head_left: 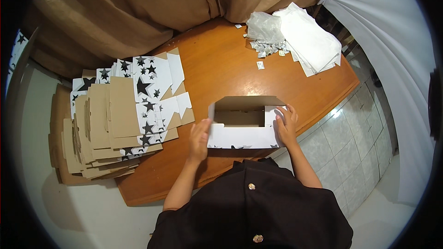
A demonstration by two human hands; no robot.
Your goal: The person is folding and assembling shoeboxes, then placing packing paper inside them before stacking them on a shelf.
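Observation:
A white cardboard box with black stars along its lower front edge stands at the near edge of the table, its top open and its brown inside showing. The back lid panel stands raised. My left hand presses along the box's left side, fingers together and pointing up. On the right side, my right hand grips the box, with its thumb by the white side flap and its fingers round the outer edge. The box is held between both hands.
Stacked flat cardboard blanks, brown and star-printed white, cover the left of the wooden table. At the far right lie white paper sheets, a clear plastic bag and several small sachets. A brown curtain hangs behind.

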